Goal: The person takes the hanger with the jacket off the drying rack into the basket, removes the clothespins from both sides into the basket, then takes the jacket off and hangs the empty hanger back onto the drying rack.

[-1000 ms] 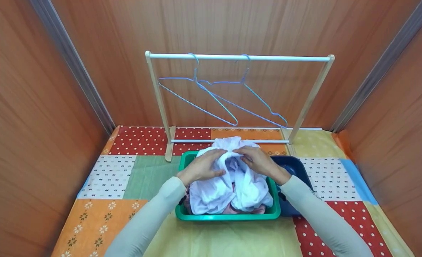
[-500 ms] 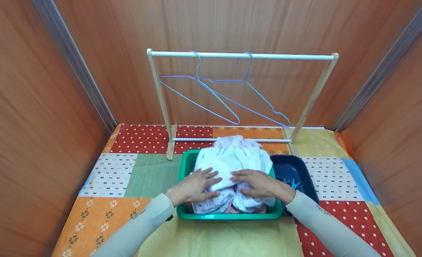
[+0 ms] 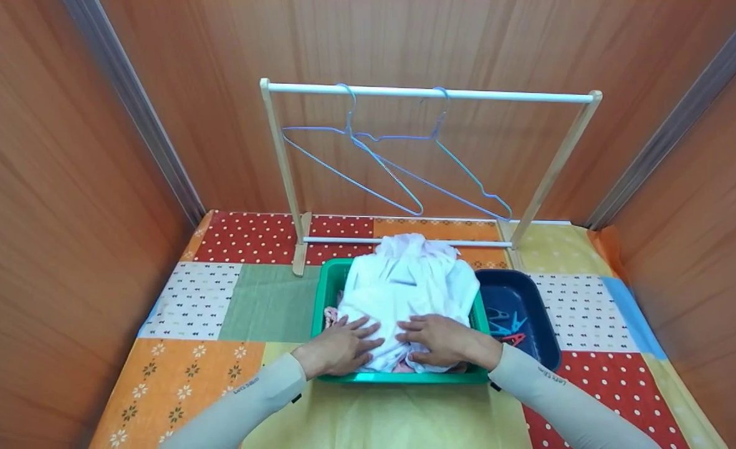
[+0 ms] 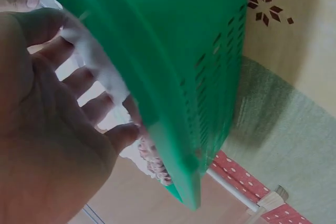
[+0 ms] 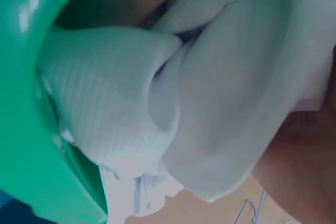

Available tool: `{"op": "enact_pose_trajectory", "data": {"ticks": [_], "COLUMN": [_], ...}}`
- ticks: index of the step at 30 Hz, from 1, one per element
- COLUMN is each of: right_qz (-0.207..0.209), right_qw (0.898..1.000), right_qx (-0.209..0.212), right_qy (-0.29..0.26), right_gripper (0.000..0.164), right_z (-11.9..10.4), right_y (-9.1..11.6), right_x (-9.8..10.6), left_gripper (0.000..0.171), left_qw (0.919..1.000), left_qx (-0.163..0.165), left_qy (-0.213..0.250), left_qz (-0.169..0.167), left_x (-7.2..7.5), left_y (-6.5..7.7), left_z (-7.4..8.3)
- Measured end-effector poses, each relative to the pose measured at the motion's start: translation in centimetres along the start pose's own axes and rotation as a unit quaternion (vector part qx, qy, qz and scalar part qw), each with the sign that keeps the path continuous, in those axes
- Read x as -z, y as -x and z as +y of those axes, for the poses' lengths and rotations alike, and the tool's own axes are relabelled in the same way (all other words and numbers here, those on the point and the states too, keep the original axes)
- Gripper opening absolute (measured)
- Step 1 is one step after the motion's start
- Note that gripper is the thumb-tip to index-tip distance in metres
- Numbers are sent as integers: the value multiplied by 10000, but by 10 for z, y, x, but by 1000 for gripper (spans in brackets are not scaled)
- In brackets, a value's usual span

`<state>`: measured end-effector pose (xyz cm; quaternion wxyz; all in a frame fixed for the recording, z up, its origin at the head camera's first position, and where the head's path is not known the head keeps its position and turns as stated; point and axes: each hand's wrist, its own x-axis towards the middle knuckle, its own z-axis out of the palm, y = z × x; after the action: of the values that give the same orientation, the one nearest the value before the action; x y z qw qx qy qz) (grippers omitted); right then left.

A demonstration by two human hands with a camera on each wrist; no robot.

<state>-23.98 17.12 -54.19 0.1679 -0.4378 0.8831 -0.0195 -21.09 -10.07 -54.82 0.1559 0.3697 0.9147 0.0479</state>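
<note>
A white garment (image 3: 412, 287), its exact kind hidden by the folds, lies heaped in the green basket (image 3: 405, 378) and hangs over the far rim. My left hand (image 3: 338, 345) rests on its near left part with fingers spread. Across from it, my right hand (image 3: 444, 340) lies on the near right part, fingers also extended. In the left wrist view the left fingers reach over the basket wall (image 4: 210, 24) onto the cloth. White folds (image 5: 226, 77) fill the right wrist view and cover much of the right hand (image 5: 310, 156). Pinkish cloth (image 3: 330, 316) peeks out at the basket's left.
Behind the basket stands a wooden rack with a white top bar (image 3: 530, 96), from which two wire hangers hang, a left one (image 3: 355, 181) and a right one (image 3: 467, 171). A dark blue tray (image 3: 548, 330) with several clothespins (image 3: 514, 338) sits to the right. Patchwork cloth (image 3: 262, 299) covers the table.
Both hands have come from the far end of the garment toward the near rim, letting go of the gathered cloth. The white garment is now spread flatter over the basket's contents.
</note>
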Motion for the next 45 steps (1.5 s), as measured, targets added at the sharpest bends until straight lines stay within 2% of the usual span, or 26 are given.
{"op": "enact_pose_trajectory", "data": {"ticks": [3, 7, 11, 15, 19, 22, 26, 28, 31, 36, 42, 45], "right_qz": [1, 113, 393, 843, 1333, 1730, 2216, 2350, 2333, 2024, 1814, 1760], "right_qw": [10000, 9997, 9980, 9936, 9851, 9753, 9604, 9556, 9532, 9527, 9454, 9486], "right_qx": [-59, -81, 3, 42, -48, -287, -631, -759, -939, -1315, -1761, -1812], "right_qy": [-23, -215, -493, -748, -1082, -1340, -1565, -1605, -1680, -1845, -2058, -1905], "right_gripper": [52, 52, 52, 51, 48, 44, 38, 37, 38, 45, 45, 46], "right_z": [1, 2, 4, 8, 19, 32, 50, 59, 73, 90, 100, 103], "right_y": [0, 2, 6, 11, 15, 15, 8, 3, -5, -18, -33, -42], "right_x": [1, 7, 20, 38, 53, 61, 68, 69, 69, 71, 75, 76], "left_gripper": [51, 51, 49, 44, 39, 38, 41, 42, 43, 46, 49, 48], "left_qw": [10000, 9988, 9967, 9927, 9854, 9783, 9695, 9678, 9665, 9672, 9666, 9666], "left_qx": [70, 216, 212, 71, 132, 390, 692, 767, 886, 1142, 1437, 1507], "left_qy": [60, 427, 738, 1035, 1417, 1702, 1949, 2001, 2067, 2088, 2042, 2000], "left_qz": [-11, 82, 259, 616, 938, 1119, 1315, 1324, 1235, 892, 581, 552], "left_x": [4, 15, 36, 61, 86, 100, 110, 113, 117, 125, 135, 137], "left_y": [-2, -3, -7, -12, -21, -30, -46, -55, -70, -93, -117, -128], "left_z": [0, -2, -4, -7, -15, -24, -36, -42, -51, -61, -62, -61]}}
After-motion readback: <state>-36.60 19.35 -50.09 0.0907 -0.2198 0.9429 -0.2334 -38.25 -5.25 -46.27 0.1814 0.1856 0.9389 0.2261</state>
